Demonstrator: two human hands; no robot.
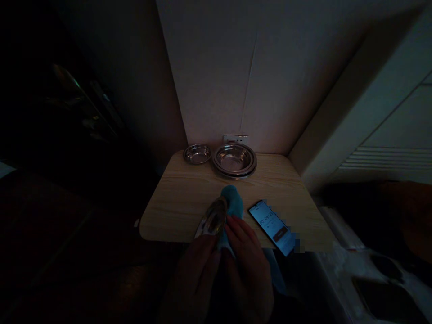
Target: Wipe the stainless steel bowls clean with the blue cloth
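Note:
At the front edge of the small wooden table (pixel 175 198), my left hand (pixel 197 265) grips a shiny metal bowl (pixel 214 217), tilted up on its side. My right hand (pixel 246 261) is closed on a blue cloth (pixel 233 200) and presses it against the bowl's right side. Part of the cloth hangs below the table edge. Shadow hides my left fingertips. Farther back, several nested metal bowls (pixel 234 159) stand near the wall, with a single metal bowl (pixel 197 154) to their left.
A phone (pixel 272 227) with a lit timer screen lies right of my hands, near the table's front edge. Behind the bowls is a wall socket (pixel 236 138). A dark door with a handle (pixel 97 121) stands left; a pale cabinet (pixel 381 121) is on the right.

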